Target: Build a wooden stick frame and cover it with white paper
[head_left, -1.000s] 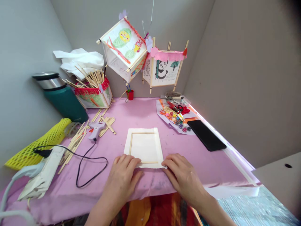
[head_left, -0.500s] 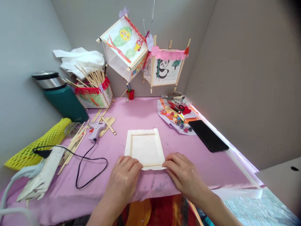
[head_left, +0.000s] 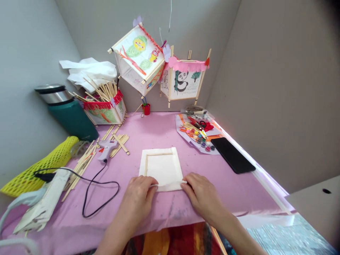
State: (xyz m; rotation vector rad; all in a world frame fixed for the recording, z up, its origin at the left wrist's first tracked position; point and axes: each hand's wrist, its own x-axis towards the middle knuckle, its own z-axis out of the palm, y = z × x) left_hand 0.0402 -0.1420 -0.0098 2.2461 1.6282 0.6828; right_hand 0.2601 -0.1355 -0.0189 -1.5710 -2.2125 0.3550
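Note:
A square of white paper or cloth (head_left: 164, 168) lies on the purple-covered table in front of me. On it sits a thin wooden stick frame (head_left: 146, 164), whose left and far sides show. The sheet's near edge is folded up over the frame's near stick, which is hidden beneath it. At the fold's left end, my left hand (head_left: 139, 194) pinches the edge between thumb and fingers. My right hand (head_left: 200, 193) pinches the right end in the same way.
Left of the sheet are a glue gun (head_left: 107, 148) with its black cord, loose sticks (head_left: 79, 166), a power strip (head_left: 45, 202) and a green bottle (head_left: 66, 113). Decorated lanterns (head_left: 186, 81) hang behind. Paint pots (head_left: 203, 143) and a black phone (head_left: 233, 154) lie right.
The sheet's near edge, flat in front of the frame before, is now turned up over the near stick. Both hands have rolled their fingertips inward with it.

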